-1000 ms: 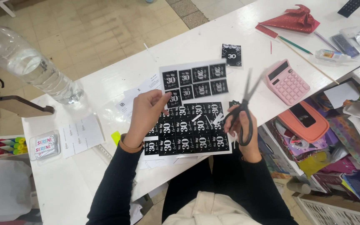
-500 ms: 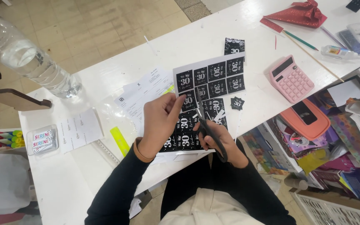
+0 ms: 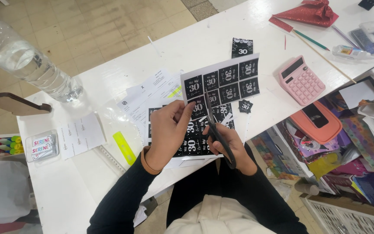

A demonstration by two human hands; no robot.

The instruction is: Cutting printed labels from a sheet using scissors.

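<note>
While pinched, sheet (image 3: 221,86) beyond grip (image 3: 169,130).

A white counter (image 3: 109,52) runs diagonally across the frame. Beige floor tiles (image 3: 87,26) fill the upper left, evenly lit. Cluttered storage bins (image 3: 347,143) sit below the counter at lower right.

Black-and-white printed sheet (image 3: 221,84), black scissors (image 3: 218,134), pink calculator (image 3: 300,80), white table (image 3: 109,82)

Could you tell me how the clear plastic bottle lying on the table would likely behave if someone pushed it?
The bottle lies on its side near the table edge, so it would probably roll. It looks nearly full of water, so likely heavy, not easily crushed.
</note>
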